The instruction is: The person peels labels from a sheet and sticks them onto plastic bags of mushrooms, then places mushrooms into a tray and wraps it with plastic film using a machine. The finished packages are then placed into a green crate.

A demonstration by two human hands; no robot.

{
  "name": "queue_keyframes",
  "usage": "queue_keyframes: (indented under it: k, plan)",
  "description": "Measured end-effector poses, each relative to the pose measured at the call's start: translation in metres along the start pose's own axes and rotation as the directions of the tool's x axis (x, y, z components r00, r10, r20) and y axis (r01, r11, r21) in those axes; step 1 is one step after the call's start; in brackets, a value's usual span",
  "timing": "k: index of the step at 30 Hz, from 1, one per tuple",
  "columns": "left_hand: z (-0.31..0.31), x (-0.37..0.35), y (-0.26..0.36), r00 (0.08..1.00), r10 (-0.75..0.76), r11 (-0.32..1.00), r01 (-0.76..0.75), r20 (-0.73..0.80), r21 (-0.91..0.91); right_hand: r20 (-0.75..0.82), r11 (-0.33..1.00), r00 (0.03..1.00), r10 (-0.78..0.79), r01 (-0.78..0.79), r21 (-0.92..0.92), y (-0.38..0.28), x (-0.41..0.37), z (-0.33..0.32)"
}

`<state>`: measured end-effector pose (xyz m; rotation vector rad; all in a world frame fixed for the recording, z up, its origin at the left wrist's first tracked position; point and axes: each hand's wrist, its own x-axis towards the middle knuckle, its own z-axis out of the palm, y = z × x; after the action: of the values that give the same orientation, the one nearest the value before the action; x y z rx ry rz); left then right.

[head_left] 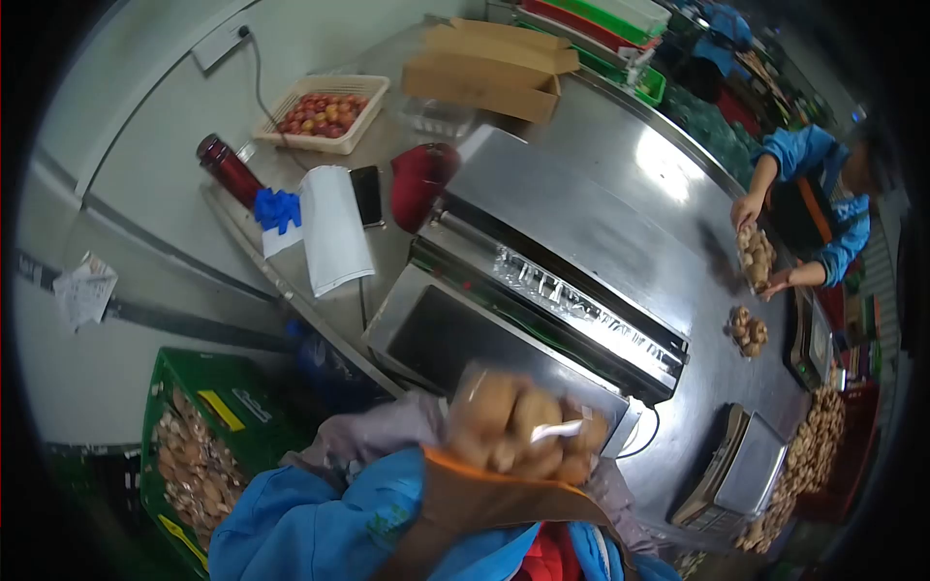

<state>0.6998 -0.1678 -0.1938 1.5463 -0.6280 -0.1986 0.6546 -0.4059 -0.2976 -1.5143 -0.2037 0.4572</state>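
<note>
A pack of rounded brown produce (533,416), covered in shiny clear film, is in front of my chest, smeared by motion. I cannot make out whether the contents are mushrooms, potatoes or something else. Both my forearms, in greyish sleeve covers, come up to this pack from either side. My left hand (467,447) is at its left end and my right hand (579,463) at its right end, closed round it. Blur and the pack hide most of the fingers. Just beyond lies the film-wrapping machine (542,290), with its dark flat plate (484,339) nearest me.
Across the steel table (620,194), a co-worker in blue holds a pack of knobbly brown produce (756,257) beside a smaller clump (747,331). Scales (751,465) and loose produce (814,445) lie right. A fruit basket (325,111), cardboard box (484,73) and green crate (199,445) are left and behind.
</note>
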Motion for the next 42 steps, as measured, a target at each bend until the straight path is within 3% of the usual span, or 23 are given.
queue_keyframes:
  k: [1, 2, 3, 5, 9, 11, 13, 15, 17, 18, 20, 21, 23, 24, 25, 26, 27, 29, 32, 33, 35, 37, 42]
  plan:
    - [0.044, -0.027, -0.016, 0.903, -0.368, 0.762, 0.155, -0.223, -0.629, 0.189, 0.981, 0.972, 0.143, -0.113, -0.160, -0.026, 0.004, 0.004]
    - [0.020, -0.013, 0.024, 0.896, -0.418, 0.594, 0.394, 0.149, -0.701, 0.355, 0.924, 0.896, 0.265, -0.131, -0.360, -0.048, 0.008, 0.009]
    - [0.024, -0.002, 0.083, 0.929, -0.346, 0.374, 0.262, 0.128, -0.890, 0.462, 0.836, 0.813, 0.355, -0.055, -0.546, -0.073, 0.015, 0.016]
    - [0.036, 0.002, 0.062, 0.998, 0.045, 0.973, -0.032, 0.050, -0.230, 0.560, 0.624, 0.685, 0.466, 0.194, -0.757, -0.106, 0.025, 0.031]
    - [0.078, -0.015, 0.040, 0.890, 0.406, 0.749, -0.194, 0.208, -0.633, 0.623, 0.290, 0.520, 0.584, 0.584, -0.758, -0.145, 0.045, 0.040]
    - [0.088, -0.036, 0.046, 0.940, 0.302, 0.692, -0.104, 0.156, -0.714, 0.713, 0.757, 0.575, 0.402, 0.229, -0.612, -0.170, 0.076, 0.046]
    - [0.095, -0.063, 0.044, 0.972, 0.217, 0.494, -0.026, 0.094, -0.869, 0.880, 0.986, 0.471, 0.057, 0.109, -0.123, -0.248, 0.054, 0.081]
    - [0.094, -0.087, 0.042, 0.987, 0.149, 0.246, 0.015, 0.053, -0.969, 0.979, 0.794, 0.194, 0.065, 0.584, -0.169, -0.280, 0.020, 0.114]
    - [0.087, -0.110, 0.047, 0.992, 0.125, 0.082, -0.014, -0.003, -0.997, 0.955, 0.762, 0.296, 0.006, 0.617, -0.196, -0.272, 0.002, 0.120]
    - [0.084, -0.119, 0.049, 0.993, 0.100, 0.076, -0.066, -0.058, -0.995, 0.947, 0.794, 0.311, 0.078, 0.555, -0.247, -0.255, 0.009, 0.113]
    - [0.070, -0.144, 0.099, 0.956, 0.047, 0.562, -0.265, -0.290, -0.784, 0.854, 0.907, 0.477, 0.210, 0.231, -0.353, -0.210, 0.024, 0.101]
    - [0.066, -0.171, 0.096, 0.946, 0.051, 0.575, -0.291, -0.321, -0.765, 0.808, 0.936, 0.533, 0.250, 0.080, -0.342, -0.209, 0.021, 0.123]
    - [0.054, -0.235, 0.074, 0.855, -0.335, 0.267, -0.316, -0.395, -0.911, 0.675, 0.928, 0.733, 0.086, 0.188, -0.323, -0.218, 0.008, 0.193]
    - [0.045, -0.261, 0.063, 0.812, -0.175, 0.445, -0.439, -0.557, -0.780, 0.704, 0.935, 0.710, 0.019, 0.236, -0.264, -0.217, 0.003, 0.227]
    - [0.042, -0.291, 0.108, 0.634, -0.270, 0.679, -0.408, -0.724, -0.610, 0.794, 0.794, 0.561, -0.236, 0.582, -0.175, -0.173, 0.022, 0.245]
    - [0.032, -0.318, 0.119, 0.435, -0.210, 0.874, -0.318, -0.876, -0.368, 0.735, 0.990, 0.676, 0.049, -0.129, 0.052, -0.168, 0.008, 0.307]
    - [0.020, -0.343, 0.131, 0.234, -0.074, 0.982, -0.153, -0.969, -0.112, 0.787, 0.990, 0.616, 0.038, -0.131, 0.055, -0.157, -0.002, 0.353]
    - [-0.005, -0.414, 0.196, -0.219, -0.136, 0.901, 0.378, -0.966, -0.212, 0.863, 0.996, 0.498, -0.086, 0.020, 0.087, -0.129, -0.032, 0.453]
    - [-0.051, -0.548, 0.231, -0.249, -0.010, 0.979, 0.195, -0.968, -0.060, 0.915, 0.999, 0.402, -0.035, 0.004, 0.037, -0.134, -0.057, 0.574]
    - [-0.063, -0.592, 0.234, -0.209, 0.123, 0.975, 0.207, -0.970, 0.079, 0.938, 0.936, 0.311, -0.155, 0.349, 0.039, -0.121, -0.053, 0.608]
    - [-0.063, -0.650, 0.272, -0.362, -0.117, 0.916, 0.320, -0.925, -0.241, 0.963, 0.493, 0.061, -0.261, 0.867, 0.078, -0.097, -0.048, 0.669]
    - [-0.076, -0.702, 0.263, -0.450, -0.125, 0.783, 0.502, -0.884, -0.366, 0.960, 0.247, -0.031, -0.278, 0.964, 0.102, -0.081, -0.056, 0.710]
    - [-0.101, -0.739, 0.193, -0.391, -0.191, 0.878, 0.341, -0.900, -0.335, 0.961, 0.014, 0.058, -0.269, 0.998, -0.056, -0.012, -0.043, 0.741]
